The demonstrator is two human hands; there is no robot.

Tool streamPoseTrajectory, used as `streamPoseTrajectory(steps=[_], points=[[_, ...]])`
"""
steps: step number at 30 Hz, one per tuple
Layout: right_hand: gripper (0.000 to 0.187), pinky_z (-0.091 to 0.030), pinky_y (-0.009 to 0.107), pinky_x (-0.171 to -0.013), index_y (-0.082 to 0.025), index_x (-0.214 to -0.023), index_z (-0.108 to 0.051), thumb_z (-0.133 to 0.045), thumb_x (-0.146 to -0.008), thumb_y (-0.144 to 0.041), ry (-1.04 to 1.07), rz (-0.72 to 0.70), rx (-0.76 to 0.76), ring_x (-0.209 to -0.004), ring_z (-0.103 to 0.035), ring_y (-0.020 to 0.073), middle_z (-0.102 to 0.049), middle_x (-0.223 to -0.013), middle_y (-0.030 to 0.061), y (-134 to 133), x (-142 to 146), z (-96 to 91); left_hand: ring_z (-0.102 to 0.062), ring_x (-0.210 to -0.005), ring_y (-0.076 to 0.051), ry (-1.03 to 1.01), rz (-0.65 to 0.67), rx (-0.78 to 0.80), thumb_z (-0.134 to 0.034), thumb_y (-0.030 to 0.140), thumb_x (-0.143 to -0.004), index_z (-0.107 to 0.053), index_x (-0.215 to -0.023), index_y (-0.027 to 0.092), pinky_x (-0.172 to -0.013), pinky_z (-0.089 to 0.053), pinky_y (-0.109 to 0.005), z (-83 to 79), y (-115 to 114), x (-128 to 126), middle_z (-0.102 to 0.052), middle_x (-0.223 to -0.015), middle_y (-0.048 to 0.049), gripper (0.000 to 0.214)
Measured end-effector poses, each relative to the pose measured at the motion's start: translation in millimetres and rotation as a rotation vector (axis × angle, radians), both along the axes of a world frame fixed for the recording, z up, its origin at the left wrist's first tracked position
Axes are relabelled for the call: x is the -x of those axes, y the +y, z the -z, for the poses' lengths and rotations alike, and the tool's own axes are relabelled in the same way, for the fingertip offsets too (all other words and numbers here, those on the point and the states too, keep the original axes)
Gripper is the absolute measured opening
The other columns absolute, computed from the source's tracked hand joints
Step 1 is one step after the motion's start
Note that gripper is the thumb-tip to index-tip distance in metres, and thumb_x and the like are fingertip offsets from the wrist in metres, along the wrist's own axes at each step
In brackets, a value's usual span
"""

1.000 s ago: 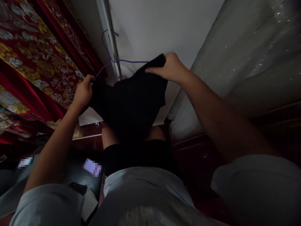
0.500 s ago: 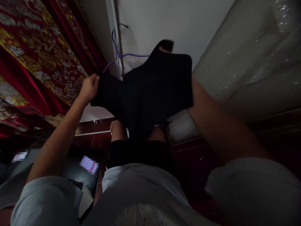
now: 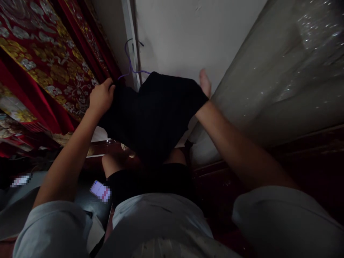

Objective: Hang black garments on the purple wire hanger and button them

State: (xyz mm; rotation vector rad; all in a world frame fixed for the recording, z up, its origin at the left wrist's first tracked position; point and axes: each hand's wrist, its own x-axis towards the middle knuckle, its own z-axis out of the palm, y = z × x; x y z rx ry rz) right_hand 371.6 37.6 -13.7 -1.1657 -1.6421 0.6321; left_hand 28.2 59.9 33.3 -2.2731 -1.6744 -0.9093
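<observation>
A black shirt (image 3: 153,114) hangs spread in front of my legs, its lower part hidden against my dark shorts. Out of its neck comes a purple wire hanger (image 3: 130,64), with its hook up by the metal door edge. My left hand (image 3: 101,96) is closed on the shirt's left shoulder, where the hanger's left arm meets the cloth. At the other side, my right hand (image 3: 205,84) is partly behind the shirt's right sleeve. Stretched-out digits show past the cloth, slightly blurred; the rest of that hand is covered by the fabric.
A red curtain (image 3: 40,64) with gold and silver flowers hangs at the left. A pale panel (image 3: 193,36) stands ahead, and a plastic-wrapped surface (image 3: 268,82) leans at the right. A lit phone (image 3: 99,190) lies on a dark seat at the lower left.
My right hand has moved left and its digits now show beyond the sleeve. The shirt's right side has dropped and covers more of the hanger's right arm. My left hand keeps its grip.
</observation>
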Motion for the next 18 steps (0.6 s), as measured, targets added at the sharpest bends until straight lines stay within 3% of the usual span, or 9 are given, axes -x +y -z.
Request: streamPoseTrajectory(steps=[3, 6, 8, 10, 12, 13, 15, 16, 18], points=[[0.11, -0.05, 0.053, -0.098, -0.014, -0.156, -0.051, 0.011, -0.092, -0.078, 0.316, -0.209, 0.02, -0.117, -0.064, 0.0376, -0.061, -0.145, 0.0186, -5.4, -4.0, -20.4, -0.068, -0.11, -0.034, 0.05, -0.08, -0.042, -0.053, 0.038, -0.108, -0.064, -0.099, 0.017, -0.1, -0.049, -0.045, 1.3, 5.8, 2.0, -0.07, -0.093, -0.0102, 0.025], [0.108, -0.046, 0.053, -0.101, -0.025, -0.164, -0.042, 0.026, -0.09, -0.066, 0.225, 0.035, -0.024, -0.116, -0.064, 0.0356, -0.068, -0.132, 0.0161, -26.4, 7.9, -49.5, -0.067, -0.109, -0.03, 0.06, -0.16, -0.014, -0.053, 0.037, -0.107, -0.064, -0.093, 0.015, -0.102, -0.047, -0.043, 4.1, 12.1, 15.5, -0.07, -0.091, -0.0103, 0.029], [0.12, -0.047, 0.052, -0.1, -0.029, -0.147, -0.062, 0.032, -0.085, -0.071, 0.037, 0.112, 0.004, -0.117, -0.064, 0.0352, -0.073, -0.119, 0.0167, -41.2, 19.6, -61.1, -0.067, -0.107, -0.028, 0.045, -0.159, 0.006, -0.054, 0.033, -0.106, -0.064, -0.094, 0.015, -0.1, -0.048, -0.04, 8.0, 11.7, 27.5, -0.07, -0.092, -0.0102, 0.023], [0.125, -0.05, 0.052, -0.099, -0.026, -0.113, -0.079, 0.031, -0.082, -0.077, -0.133, -0.062, 0.044, -0.118, -0.064, 0.0359, -0.073, -0.117, 0.0185, -49.2, 30.3, -61.9, -0.068, -0.103, -0.026, 0.012, -0.116, -0.016, -0.053, 0.026, -0.104, -0.065, -0.103, 0.016, -0.097, -0.049, -0.039, 13.5, 6.0, 36.6, -0.072, -0.096, -0.0097, 0.015], [0.105, -0.051, 0.051, -0.103, -0.024, -0.094, -0.079, 0.009, -0.093, -0.082, -0.245, -0.3, -0.007, -0.121, -0.064, 0.0348, -0.072, -0.125, 0.0162, -47.6, 40.6, -51.6, -0.069, -0.103, -0.026, -0.016, -0.042, -0.056, -0.051, 0.023, -0.103, -0.064, -0.115, 0.017, -0.096, -0.051, -0.039, 19.3, -4.4, 38.5, -0.073, -0.104, -0.0097, 0.019], [0.087, -0.05, 0.05, -0.108, -0.024, -0.095, -0.078, -0.013, -0.098, -0.081, -0.295, -0.363, -0.07, -0.124, -0.063, 0.034, -0.069, -0.132, 0.0141, -43.5, 46.4, -42.8, -0.07, -0.105, -0.026, -0.024, 0.01, -0.064, -0.05, 0.024, -0.103, -0.063, -0.119, 0.017, -0.098, -0.051, -0.039, 21.9, -10.7, 35.9, -0.073, -0.108, -0.0098, 0.022], [0.051, -0.044, 0.051, -0.118, -0.025, -0.116, -0.076, -0.055, -0.095, -0.066, -0.42, -0.331, -0.199, -0.134, -0.057, 0.0341, -0.061, -0.145, 0.0112, -31.5, 60.0, -19.6, -0.069, -0.113, -0.028, -0.034, 0.144, -0.037, -0.053, 0.032, -0.103, -0.063, -0.122, 0.018, -0.102, -0.051, -0.039, 25.5, -23.7, 23.7, -0.073, -0.113, -0.0101, 0.026], [0.052, -0.04, 0.053, -0.121, -0.025, -0.13, -0.071, -0.068, -0.089, -0.058, -0.493, -0.272, -0.241, -0.14, -0.053, 0.0357, -0.054, -0.152, 0.0113, -24.9, 67.6, -6.2, -0.068, -0.117, -0.029, -0.04, 0.218, -0.001, -0.054, 0.037, -0.103, -0.063, -0.122, 0.018, -0.103, -0.051, -0.038, 26.3, -30.2, 14.4, -0.073, -0.114, -0.0104, 0.028], [0.084, -0.034, 0.058, -0.126, -0.026, -0.156, -0.05, -0.08, -0.08, -0.047, -0.588, -0.204, -0.277, -0.153, -0.037, 0.0388, -0.04, -0.164, 0.0123, -13.5, 82.9, 20.6, -0.067, -0.123, -0.03, -0.063, 0.345, 0.081, -0.055, 0.045, -0.103, -0.063, -0.124, 0.019, -0.104, -0.052, -0.039, 25.9, -42.5, -8.6, -0.073, -0.115, -0.0114, 0.034]])
